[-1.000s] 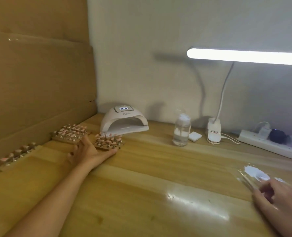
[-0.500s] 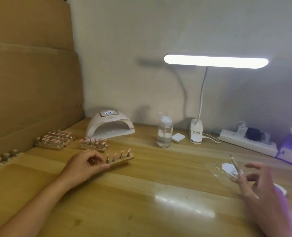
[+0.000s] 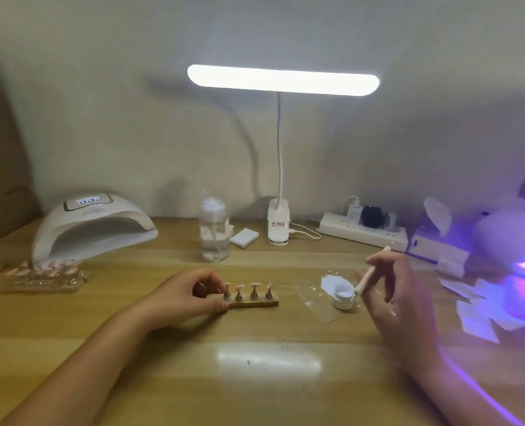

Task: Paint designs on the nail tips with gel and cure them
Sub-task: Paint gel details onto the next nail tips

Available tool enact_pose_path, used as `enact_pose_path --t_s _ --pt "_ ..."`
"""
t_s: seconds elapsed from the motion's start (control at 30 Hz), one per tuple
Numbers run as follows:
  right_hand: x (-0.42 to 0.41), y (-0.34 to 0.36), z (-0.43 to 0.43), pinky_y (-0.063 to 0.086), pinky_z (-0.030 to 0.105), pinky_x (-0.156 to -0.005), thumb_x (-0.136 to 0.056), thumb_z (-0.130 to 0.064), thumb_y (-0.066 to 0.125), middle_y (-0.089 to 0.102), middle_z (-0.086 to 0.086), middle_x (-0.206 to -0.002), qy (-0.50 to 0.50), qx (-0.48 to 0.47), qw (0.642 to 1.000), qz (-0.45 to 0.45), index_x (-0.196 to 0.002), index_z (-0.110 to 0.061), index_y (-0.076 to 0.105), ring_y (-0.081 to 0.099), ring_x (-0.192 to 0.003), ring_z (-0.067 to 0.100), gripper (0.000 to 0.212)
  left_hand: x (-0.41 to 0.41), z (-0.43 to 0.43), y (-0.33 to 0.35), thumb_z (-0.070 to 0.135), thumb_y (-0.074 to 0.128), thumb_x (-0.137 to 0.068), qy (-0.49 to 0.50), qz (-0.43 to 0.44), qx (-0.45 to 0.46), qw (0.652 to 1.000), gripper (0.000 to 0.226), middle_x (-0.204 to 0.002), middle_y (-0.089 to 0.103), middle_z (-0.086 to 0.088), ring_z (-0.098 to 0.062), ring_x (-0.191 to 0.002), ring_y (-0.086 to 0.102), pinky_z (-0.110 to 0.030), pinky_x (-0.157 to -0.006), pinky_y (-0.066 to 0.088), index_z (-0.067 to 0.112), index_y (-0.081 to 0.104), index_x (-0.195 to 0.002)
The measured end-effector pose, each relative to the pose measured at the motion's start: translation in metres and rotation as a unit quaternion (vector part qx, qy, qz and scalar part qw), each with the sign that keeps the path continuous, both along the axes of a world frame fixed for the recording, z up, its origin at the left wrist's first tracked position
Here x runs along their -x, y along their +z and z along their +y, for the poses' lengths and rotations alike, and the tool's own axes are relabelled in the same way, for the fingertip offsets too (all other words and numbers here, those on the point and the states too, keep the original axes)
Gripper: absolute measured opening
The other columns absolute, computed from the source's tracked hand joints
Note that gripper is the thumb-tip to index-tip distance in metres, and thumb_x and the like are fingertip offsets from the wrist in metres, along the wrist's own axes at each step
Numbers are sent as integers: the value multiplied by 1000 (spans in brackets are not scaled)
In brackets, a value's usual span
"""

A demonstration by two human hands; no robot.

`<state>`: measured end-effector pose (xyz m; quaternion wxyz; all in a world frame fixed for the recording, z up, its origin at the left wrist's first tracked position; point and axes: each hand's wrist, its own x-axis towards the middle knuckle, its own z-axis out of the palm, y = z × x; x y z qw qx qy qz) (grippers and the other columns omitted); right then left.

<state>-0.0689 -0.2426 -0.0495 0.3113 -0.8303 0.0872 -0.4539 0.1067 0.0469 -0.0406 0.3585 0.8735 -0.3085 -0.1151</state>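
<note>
The wooden counter [image 3: 255, 379] fills the near half of the view, and its near stretch between the two forearms is open room. A desk lamp [image 3: 282, 79] stands clipped at the far edge, its lit bar high over the middle. At far left sits a white curing lamp [image 3: 92, 229] with its mouth facing near. A second curing lamp [image 3: 507, 235] at far right throws violet light over white paper sheets [image 3: 482, 315] beside it. A power strip [image 3: 362, 233] lies along the far edge, right of the desk lamp's base. A clear bottle [image 3: 213, 229] stands left of that base, with a small white box [image 3: 244, 237] just beside it.

Other holders [image 3: 47, 276] loaded with tips crowd the left edge, in front of the white curing lamp.

The left hand [image 3: 184, 295] grips the left end of a wooden holder strip [image 3: 255, 302] lying mid-counter, fingers curled over it. Four pink nail tips [image 3: 255, 285] stand on it, right of the fingers. The right hand [image 3: 399, 296] pinches a thin brush [image 3: 370, 272], tilted, with its lower end at a small white gel pot [image 3: 342, 295]. The pot sits on a clear plastic sheet [image 3: 319, 302], near the strip's right end but apart from it.
</note>
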Motion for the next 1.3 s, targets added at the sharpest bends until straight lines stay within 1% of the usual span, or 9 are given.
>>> enact_pose_path --t_s 0.07,0.17,0.23,0.33,0.43,0.63,0.9,1.07,1.3 --pt "0 3 2 36 13 -54 -85 -49 58 55 -6 -62 11 -35 999 -10 -82 -31 51 50 -59 6 20 -2 -12 5 29 78 -80 -24 4 -14 1000 26 -100 66 12 -2 -92 62 -12 -75 46 40 64 -99" --pt "0 0 2 34 14 -51 -86 -66 44 57 -2 -62 8 -103 995 3 -76 -28 52 44 -53 6 40 3 -34 17 15 73 -82 -66 0 -32 997 35 -108 63 14 0 -97 60 -9 -81 47 35 58 -106" --pt "-1 -1 2 33 14 -50 -88 -65 42 58 -5 -59 20 -135 991 5 -81 -27 55 43 -51 4 41 10 -47 24 29 77 -78 -67 -20 -43 997 39 -108 59 20 4 -97 57 -10 -79 47 37 54 -109" --pt "-3 1 1 39 9 -52 -98 -46 53 66 -1 -61 70 -199 978 -13 -89 -30 57 54 -54 3 19 21 -67 25 53 71 -76 -41 -139 -46 988 41 -109 58 24 5 -103 53 -20 -88 45 40 56 -112" --pt "-4 -2 -4 40 10 -48 -99 -32 59 70 4 -66 69 -215 974 -2 -82 -27 65 55 -54 4 19 28 -78 13 55 62 -81 -18 -264 -60 962 21 -108 54 25 0 -108 44 -30 -100 23 42 59 -98" --pt "-5 -6 -8 34 18 -47 -100 -34 58 64 -1 -56 -7 -166 986 16 -76 -25 53 48 -43 5 26 24 -78 -1 65 64 -75 13 -284 -39 958 17 -107 50 30 0 -104 36 -29 -90 10 49 59 -78" --pt "-5 -8 -4 38 13 -53 -95 -42 60 65 -13 -58 -2 -117 988 96 -76 -19 50 52 -51 2 31 31 -79 4 57 62 -80 3 -324 -38 945 16 -104 51 28 -5 -103 38 -30 -86 11 43 56 -75" --pt "-5 -6 -2 39 24 -56 -89 -53 57 66 -8 -61 7 -128 986 105 -78 -20 51 52 -52 6 35 48 -84 12 37 70 -82 -40 -412 -5 910 13 -95 61 17 -15 -94 52 -34 -85 24 30 61 -76" --pt "-7 -7 -3 40 33 -58 -91 -47 61 66 -11 -61 9 -134 985 106 -80 -17 54 52 -53 4 33 70 -99 -5 38 67 -86 -111 -230 112 960 5 -84 63 27 1 -73 51 -18 -64 37 39 62 -87"
